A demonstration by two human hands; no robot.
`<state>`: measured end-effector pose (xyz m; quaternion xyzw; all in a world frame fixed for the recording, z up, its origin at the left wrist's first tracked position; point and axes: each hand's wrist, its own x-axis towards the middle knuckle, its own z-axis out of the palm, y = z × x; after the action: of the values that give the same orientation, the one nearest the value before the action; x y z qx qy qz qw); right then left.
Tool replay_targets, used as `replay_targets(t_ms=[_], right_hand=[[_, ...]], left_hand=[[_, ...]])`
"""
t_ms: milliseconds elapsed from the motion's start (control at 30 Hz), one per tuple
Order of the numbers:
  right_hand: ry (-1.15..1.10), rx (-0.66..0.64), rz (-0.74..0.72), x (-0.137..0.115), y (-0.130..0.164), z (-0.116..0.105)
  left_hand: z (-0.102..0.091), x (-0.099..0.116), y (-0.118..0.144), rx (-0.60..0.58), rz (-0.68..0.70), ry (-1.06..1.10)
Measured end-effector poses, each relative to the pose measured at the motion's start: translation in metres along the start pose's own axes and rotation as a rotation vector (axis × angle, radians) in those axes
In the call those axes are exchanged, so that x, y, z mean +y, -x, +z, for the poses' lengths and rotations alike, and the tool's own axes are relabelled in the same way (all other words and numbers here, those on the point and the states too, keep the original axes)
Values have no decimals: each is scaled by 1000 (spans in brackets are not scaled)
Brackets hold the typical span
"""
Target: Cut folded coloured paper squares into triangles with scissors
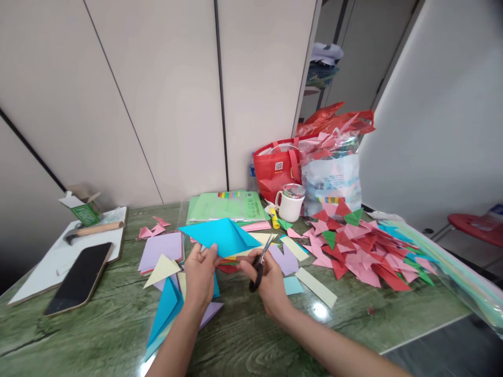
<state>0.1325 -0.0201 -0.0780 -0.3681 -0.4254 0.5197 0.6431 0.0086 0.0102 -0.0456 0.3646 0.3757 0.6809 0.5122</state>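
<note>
A folded sheet of blue paper (220,234) is held up above the table, pinched by my left hand (202,269) at its lower edge. My right hand (269,277) has a pair of scissors (257,271) with black handles in its grip, the blades pointing up and away. Its fingertips reach close to the right part of the blue paper; whether they touch it I cannot tell. Beneath my left forearm lie other folded blue pieces (165,309) and a pale yellow triangle (162,269). Cream strips (316,287) rest to the right of my right hand.
Pink, red and green folded pieces (361,251) form a heap at right. Behind stand a white mug (291,203), a red bag (275,173) and green paper packs (228,207). At left are a phone (80,277), a hammer (94,230) and lilac sheets (161,251).
</note>
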Motion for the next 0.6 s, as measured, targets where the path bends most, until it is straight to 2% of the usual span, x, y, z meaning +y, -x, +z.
replay_targets(t_ms=[33, 100, 167, 233, 333, 433, 500, 600], right_hand=[[-28, 31, 15, 1, -2, 6], [-54, 13, 16, 3, -7, 14], [-35, -47, -4, 4, -11, 17], [12, -136, -16, 4, -13, 17], [59, -380, 84, 6, -12, 13], [10, -594, 296, 8, -8, 10], [-18, -631, 382, 8, -7, 9], [-24, -594, 395, 7, -5, 10]], left_hand=[[0, 1, 1, 2, 44, -26], [0, 3, 2, 20, 166, -111], [-1, 5, 3, 48, 264, -215], [-5, 5, 3, 79, 296, -288], [-12, 4, -1, 124, 268, -358], [-16, 5, -4, 167, 195, -354], [-15, 7, -4, 192, 166, -284], [-9, 13, -1, 178, 132, -163]])
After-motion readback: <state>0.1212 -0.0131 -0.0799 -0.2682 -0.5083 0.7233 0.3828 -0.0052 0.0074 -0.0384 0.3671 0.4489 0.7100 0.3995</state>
